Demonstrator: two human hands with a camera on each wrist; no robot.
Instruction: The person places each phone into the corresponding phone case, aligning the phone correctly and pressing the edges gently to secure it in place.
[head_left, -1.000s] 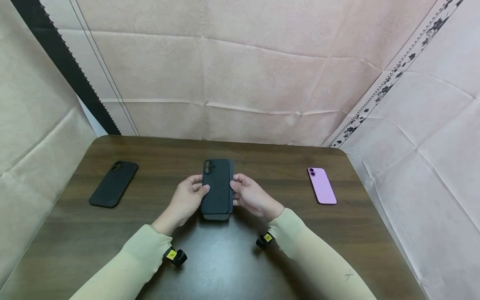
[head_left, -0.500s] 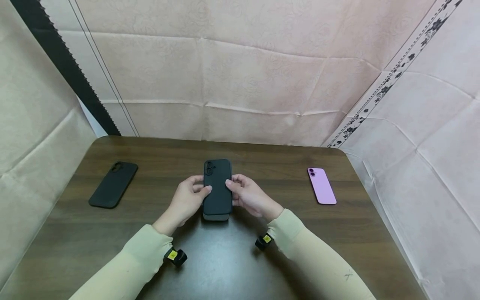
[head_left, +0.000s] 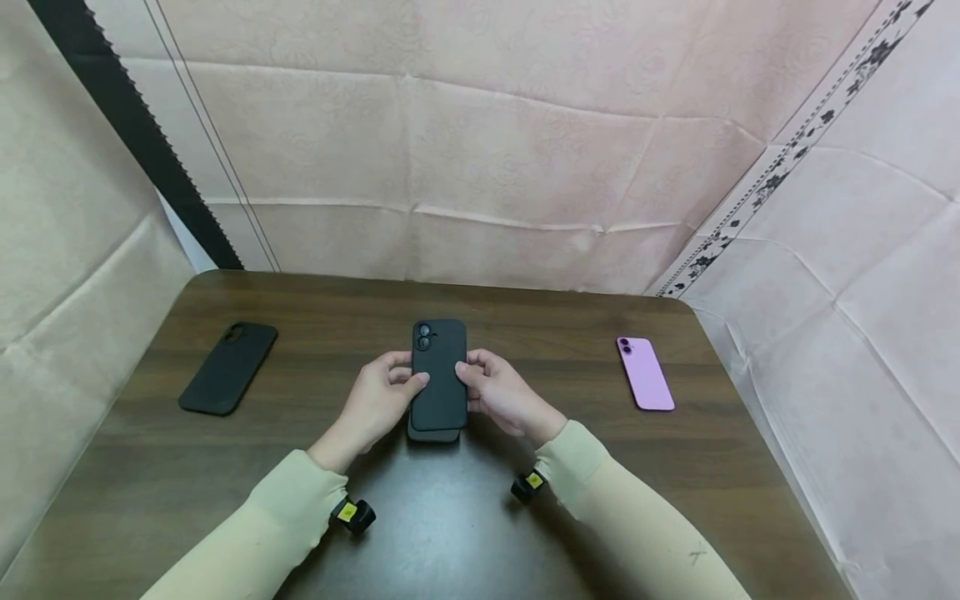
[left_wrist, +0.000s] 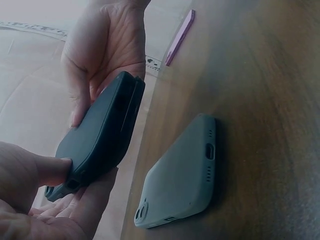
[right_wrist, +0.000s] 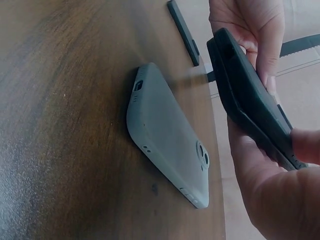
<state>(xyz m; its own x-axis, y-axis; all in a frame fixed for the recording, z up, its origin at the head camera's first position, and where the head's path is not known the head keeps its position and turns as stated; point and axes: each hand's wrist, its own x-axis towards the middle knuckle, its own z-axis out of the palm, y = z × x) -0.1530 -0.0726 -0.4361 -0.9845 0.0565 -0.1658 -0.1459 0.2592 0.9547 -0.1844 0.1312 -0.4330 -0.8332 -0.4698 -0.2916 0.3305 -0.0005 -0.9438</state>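
Observation:
In the head view, both hands hold a dark phone case point(head_left: 439, 383) over a dark phone, with camera lenses point(head_left: 423, 337) showing through its opening. My left hand point(head_left: 377, 398) grips the left edge, thumb on the back; my right hand point(head_left: 510, 393) grips the right edge likewise. A seam between two dark layers runs along the side of the dark case point(left_wrist: 97, 135) in the left wrist view and of the same case point(right_wrist: 250, 95) in the right wrist view. Beneath them, a grey-green cased phone point(right_wrist: 165, 135) lies on the table, mostly hidden in the head view.
Another dark phone or case point(head_left: 228, 368) lies at the left of the brown wooden table point(head_left: 442, 533). At the right lies a lilac phone point(head_left: 645, 373). Pale cloth point(head_left: 480, 150) hangs behind the table and at both sides.
The two dark layers have come closer into line: the strip sticking out at the right is gone, and the lenses show more clearly in the opening. The right thumb has moved in over the back.

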